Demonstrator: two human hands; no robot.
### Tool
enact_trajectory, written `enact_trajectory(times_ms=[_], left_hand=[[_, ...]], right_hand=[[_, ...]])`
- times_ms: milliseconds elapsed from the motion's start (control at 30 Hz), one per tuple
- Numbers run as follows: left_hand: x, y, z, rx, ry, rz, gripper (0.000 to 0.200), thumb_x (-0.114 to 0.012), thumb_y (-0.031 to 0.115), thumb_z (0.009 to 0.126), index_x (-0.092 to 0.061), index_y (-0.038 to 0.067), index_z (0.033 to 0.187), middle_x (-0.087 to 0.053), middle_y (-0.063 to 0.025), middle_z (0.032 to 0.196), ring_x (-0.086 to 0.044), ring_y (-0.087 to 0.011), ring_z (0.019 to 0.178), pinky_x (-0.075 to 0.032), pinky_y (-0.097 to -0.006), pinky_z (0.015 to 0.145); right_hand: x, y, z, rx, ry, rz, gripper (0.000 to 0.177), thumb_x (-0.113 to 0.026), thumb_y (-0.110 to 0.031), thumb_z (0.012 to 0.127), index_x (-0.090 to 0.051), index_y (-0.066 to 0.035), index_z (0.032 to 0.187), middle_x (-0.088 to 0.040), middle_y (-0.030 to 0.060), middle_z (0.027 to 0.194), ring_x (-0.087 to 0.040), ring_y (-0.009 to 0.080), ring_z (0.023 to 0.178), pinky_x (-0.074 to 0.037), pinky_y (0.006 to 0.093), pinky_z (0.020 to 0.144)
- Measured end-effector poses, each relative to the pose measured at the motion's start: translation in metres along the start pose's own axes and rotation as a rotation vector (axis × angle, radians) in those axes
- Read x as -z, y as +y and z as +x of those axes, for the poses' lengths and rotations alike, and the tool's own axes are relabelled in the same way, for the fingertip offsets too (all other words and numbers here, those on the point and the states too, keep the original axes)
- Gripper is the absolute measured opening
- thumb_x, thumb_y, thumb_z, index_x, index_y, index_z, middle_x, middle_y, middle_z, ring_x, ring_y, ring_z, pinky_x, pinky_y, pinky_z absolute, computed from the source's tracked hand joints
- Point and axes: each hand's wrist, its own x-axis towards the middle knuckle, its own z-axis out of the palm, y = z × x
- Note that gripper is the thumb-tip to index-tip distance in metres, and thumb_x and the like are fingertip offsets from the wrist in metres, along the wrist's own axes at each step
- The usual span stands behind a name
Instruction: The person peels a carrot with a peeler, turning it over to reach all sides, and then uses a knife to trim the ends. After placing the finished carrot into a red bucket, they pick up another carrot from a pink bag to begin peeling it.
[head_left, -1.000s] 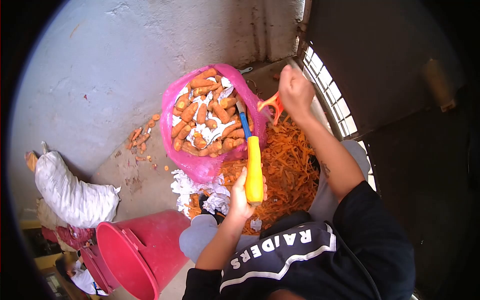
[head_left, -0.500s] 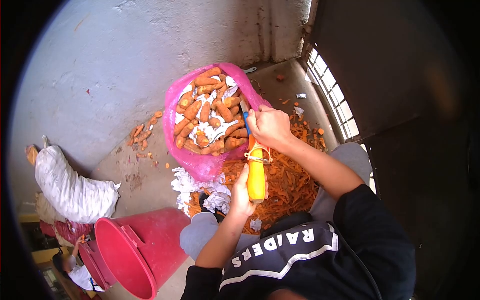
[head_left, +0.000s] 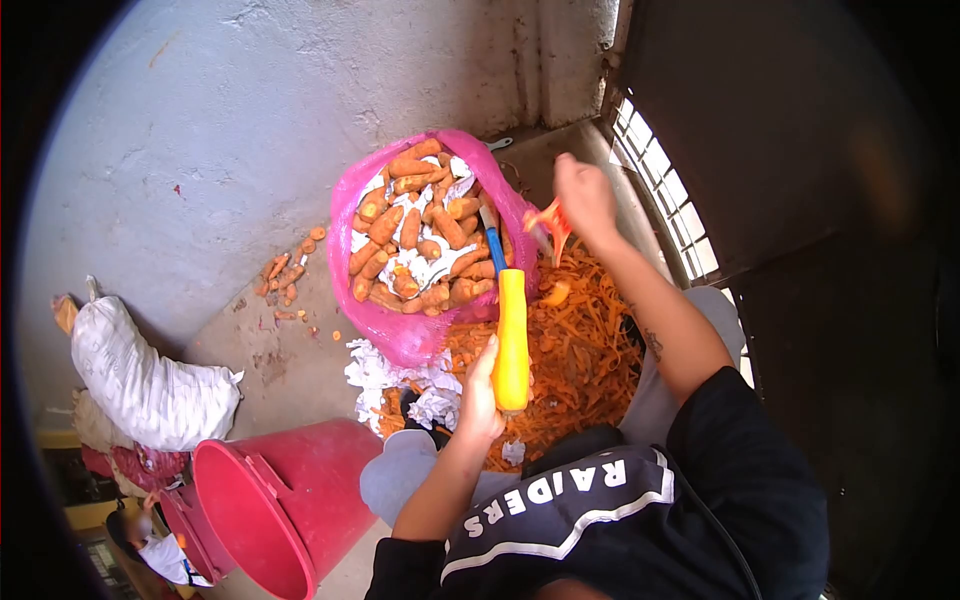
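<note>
My left hand (head_left: pixel 482 400) is wrapped round the lower part of a peeled yellow carrot (head_left: pixel 512 335), which points up and away from me. Off to the upper right, my right hand (head_left: pixel 585 195) grips an orange peeler (head_left: pixel 552 220), slightly blurred and apart from the carrot. A curled bit of peel (head_left: pixel 556 294) shows below the peeler. Just beyond the carrot's tip lies a blue-handled knife (head_left: pixel 495 250) against the carrots in the bag. The pink bag (head_left: pixel 345 215) stands open, filled with unpeeled carrots (head_left: pixel 448 226) and crumpled white paper.
Orange peelings (head_left: pixel 590 350) are heaped between my legs. Crumpled paper (head_left: pixel 370 368) and carrot ends (head_left: pixel 285 268) lie on the floor. At the left are a red bin (head_left: pixel 310 480) and a white sack (head_left: pixel 150 375). Another person (head_left: pixel 165 550) is at lower left.
My right hand has lifted off the carrot with the peeler, moving up and right. The carrot's upper part, covered before, now shows peeled. My left hand stays nearly in place.
</note>
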Motion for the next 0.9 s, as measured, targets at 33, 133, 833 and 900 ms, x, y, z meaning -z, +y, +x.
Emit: enact_trajectory(times_ms=[33,133,833,900], left_hand=[[-0.002,0.001,0.0,0.007,-0.024,-0.043,0.04,-0.043,0.043,0.096,-0.055,0.006,0.104,-0.06,-0.0085,0.082,-0.061,-0.0186,0.063,-0.051,-0.0313,0.048],[-0.006,0.005,0.003,0.041,-0.103,-0.161,0.041,-0.04,0.044,0.096,-0.054,0.007,0.108,-0.061,-0.009,0.083,-0.061,-0.0193,0.066,-0.051,-0.0327,0.05],[-0.004,0.001,0.006,0.079,-0.329,-0.111,0.051,-0.038,0.043,0.097,-0.048,0.002,0.125,-0.06,-0.0101,0.086,-0.062,-0.0194,0.074,-0.053,-0.0323,0.058],[-0.002,0.001,0.004,0.096,-0.315,-0.161,0.05,-0.037,0.042,0.097,-0.048,0.002,0.126,-0.06,-0.0111,0.089,-0.061,-0.0192,0.076,-0.053,-0.0322,0.06]], right_hand=[[-0.001,-0.011,-0.015,0.037,-0.056,-0.09,0.053,-0.036,-0.042,0.09,-0.064,0.0,0.07,-0.061,0.0228,0.07,-0.061,0.0424,0.075,-0.047,0.0472,0.068],[-0.01,-0.019,-0.05,0.178,-0.256,-0.15,0.05,-0.039,-0.039,0.09,-0.062,-0.002,0.066,-0.062,0.0201,0.072,-0.061,0.0395,0.071,-0.047,0.047,0.066],[0.004,-0.001,0.016,0.03,0.157,-0.172,0.054,-0.037,-0.039,0.091,-0.066,0.001,0.068,-0.063,0.0237,0.071,-0.062,0.044,0.071,-0.048,0.0505,0.067],[0.011,-0.001,0.019,0.008,0.207,-0.193,0.056,-0.035,-0.043,0.092,-0.059,-0.001,0.063,-0.058,0.0204,0.061,-0.059,0.0395,0.063,-0.043,0.0477,0.061]])
